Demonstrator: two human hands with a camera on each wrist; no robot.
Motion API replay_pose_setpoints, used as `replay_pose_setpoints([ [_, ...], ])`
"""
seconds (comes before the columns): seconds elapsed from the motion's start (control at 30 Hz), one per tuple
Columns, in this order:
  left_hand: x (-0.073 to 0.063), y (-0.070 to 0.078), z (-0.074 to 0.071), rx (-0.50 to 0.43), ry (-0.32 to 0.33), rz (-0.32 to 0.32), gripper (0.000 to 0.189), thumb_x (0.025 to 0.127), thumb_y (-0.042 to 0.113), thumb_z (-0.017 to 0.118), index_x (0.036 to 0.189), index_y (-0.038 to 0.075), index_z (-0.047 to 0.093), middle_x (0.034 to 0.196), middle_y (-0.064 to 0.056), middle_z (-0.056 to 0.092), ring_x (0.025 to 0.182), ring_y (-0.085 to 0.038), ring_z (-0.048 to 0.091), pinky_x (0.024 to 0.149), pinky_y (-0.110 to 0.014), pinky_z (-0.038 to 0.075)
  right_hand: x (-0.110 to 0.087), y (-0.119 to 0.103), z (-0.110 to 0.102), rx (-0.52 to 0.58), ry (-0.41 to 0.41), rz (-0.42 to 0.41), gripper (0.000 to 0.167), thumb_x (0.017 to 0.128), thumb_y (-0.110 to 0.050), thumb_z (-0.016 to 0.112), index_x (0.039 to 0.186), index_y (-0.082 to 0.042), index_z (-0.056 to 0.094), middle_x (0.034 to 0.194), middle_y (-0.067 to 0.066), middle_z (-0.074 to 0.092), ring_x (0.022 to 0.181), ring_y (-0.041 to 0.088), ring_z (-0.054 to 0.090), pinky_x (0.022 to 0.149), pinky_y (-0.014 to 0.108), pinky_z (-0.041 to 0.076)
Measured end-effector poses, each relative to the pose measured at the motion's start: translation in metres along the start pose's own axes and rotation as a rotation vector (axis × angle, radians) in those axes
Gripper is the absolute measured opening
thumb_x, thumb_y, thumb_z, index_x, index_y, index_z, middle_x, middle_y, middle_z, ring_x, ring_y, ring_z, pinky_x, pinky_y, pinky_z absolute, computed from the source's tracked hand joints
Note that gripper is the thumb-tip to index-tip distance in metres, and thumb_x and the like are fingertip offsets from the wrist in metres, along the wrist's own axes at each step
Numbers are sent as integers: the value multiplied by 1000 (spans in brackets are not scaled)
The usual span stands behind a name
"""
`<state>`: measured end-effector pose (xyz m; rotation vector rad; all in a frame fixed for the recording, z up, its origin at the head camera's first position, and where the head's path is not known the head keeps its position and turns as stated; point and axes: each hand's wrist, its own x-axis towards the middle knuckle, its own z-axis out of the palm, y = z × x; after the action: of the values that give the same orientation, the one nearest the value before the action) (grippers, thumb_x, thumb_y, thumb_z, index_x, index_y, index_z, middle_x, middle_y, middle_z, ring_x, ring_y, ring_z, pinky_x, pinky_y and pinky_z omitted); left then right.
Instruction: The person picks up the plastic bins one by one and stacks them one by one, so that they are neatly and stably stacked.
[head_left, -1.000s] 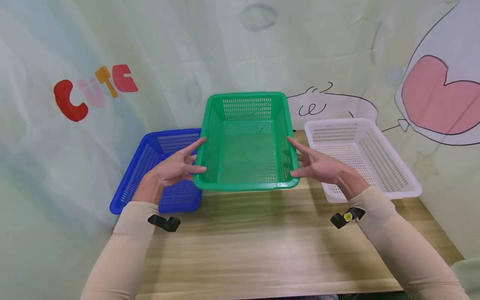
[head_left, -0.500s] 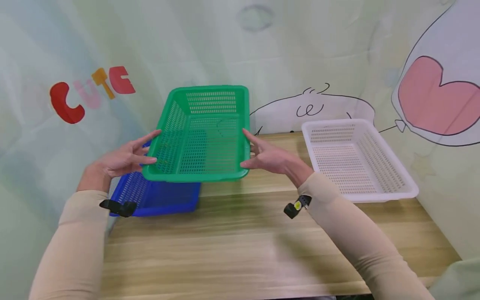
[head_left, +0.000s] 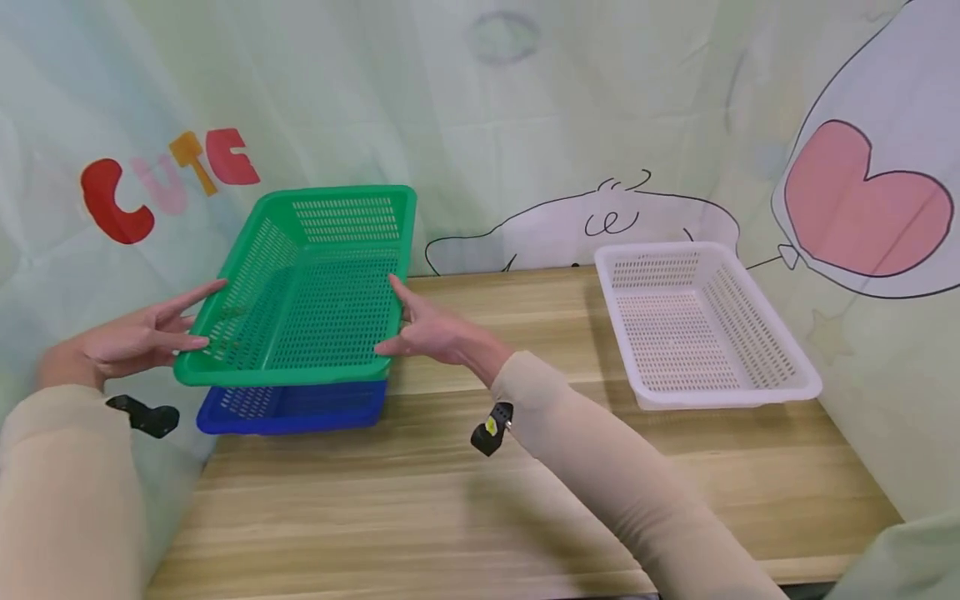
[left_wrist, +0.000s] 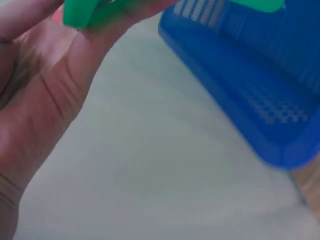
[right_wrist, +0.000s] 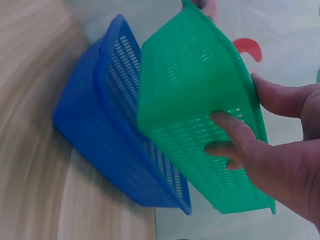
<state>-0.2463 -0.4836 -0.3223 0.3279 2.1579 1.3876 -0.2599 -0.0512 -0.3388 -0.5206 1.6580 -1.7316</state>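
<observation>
Both hands carry a green plastic basket (head_left: pixel 330 312) by its two side rims. My left hand (head_left: pixel 142 337) grips the left rim; in the left wrist view the thumb lies along the green edge. On the opposite side, my right hand (head_left: pixel 431 329) holds the rim, thumb on the edge and fingers (right_wrist: pixel 232 132) against the slotted outer wall. Beneath sits a blue basket (head_left: pixel 300 408), mostly hidden in the head view. From the right wrist, the green basket's bottom appears at the blue basket's (right_wrist: pixel 100 130) mouth; whether they touch I cannot tell.
A white basket (head_left: pixel 675 333) stands on the right of the wooden table (head_left: pixel 480 517). Printed curtains (head_left: pixel 465 125) hang behind the table and along its sides. The table's front edge runs along the bottom of the head view.
Both hands have carried the green basket left from the middle of the table, and it now hangs over the blue one. The white basket has stayed put.
</observation>
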Motion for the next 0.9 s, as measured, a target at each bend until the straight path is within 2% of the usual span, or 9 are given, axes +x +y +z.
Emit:
replay_pose_setpoints([
  [0.13,-12,-8,-6,-15,-1,-31,85,103,-3,43,160,41,-2,129,15,59,112,-15,65,87,-39,56,8,6,13,19,0,19,114,87,12,68,161,-31,-6,163,16,19,135,31,48,104,40,45],
  [0.23,-16,-11,-9,-37,-20,-57,84,104,-4,41,160,41,-3,128,11,61,112,-16,65,88,-39,56,12,13,19,52,10,47,114,87,14,68,161,-33,-5,166,14,7,137,34,44,102,40,47],
  [0.33,-18,-16,-9,-37,3,-96,85,104,-2,43,159,43,-3,126,11,62,110,-16,65,87,-41,57,14,18,22,50,25,62,113,86,13,69,161,-34,-2,167,12,0,141,33,39,103,41,46],
  [0.47,-21,-27,-5,-15,61,-149,86,104,0,45,158,43,-5,123,17,59,109,-10,63,86,-42,57,20,27,27,-51,35,59,113,86,7,73,162,-32,-1,168,7,2,149,28,23,113,44,34],
  [0.57,-22,-35,0,-35,96,-194,86,103,1,48,158,42,-5,127,20,50,108,-3,60,88,-43,56,24,37,30,-144,44,53,113,86,1,76,162,-29,-1,168,3,4,151,23,13,118,43,24],
  [0.7,-18,-44,8,-29,125,-244,88,102,7,54,159,42,-4,156,-7,26,105,7,55,92,-47,54,28,53,30,-309,56,45,112,87,-9,78,162,-25,-3,167,2,7,151,20,15,119,39,21],
  [0.77,-15,-47,11,-3,130,-259,88,101,9,56,158,42,-3,161,-25,10,106,8,53,92,-47,54,28,60,29,-385,47,31,111,89,-15,77,162,-23,-5,168,2,7,151,19,15,120,37,19],
  [0.83,-12,-50,14,2,126,-258,88,101,8,56,159,40,-2,161,-31,-5,124,-8,50,93,-44,54,29,64,29,-442,30,11,109,91,-20,75,161,-21,-8,168,2,3,151,17,12,120,35,16],
  [0.9,-11,-52,15,17,118,-246,88,100,7,57,159,37,-2,161,-31,-11,141,-32,34,92,-37,54,29,67,28,-466,14,-8,108,92,-21,73,161,-18,-10,168,3,-2,152,16,5,121,33,11],
])
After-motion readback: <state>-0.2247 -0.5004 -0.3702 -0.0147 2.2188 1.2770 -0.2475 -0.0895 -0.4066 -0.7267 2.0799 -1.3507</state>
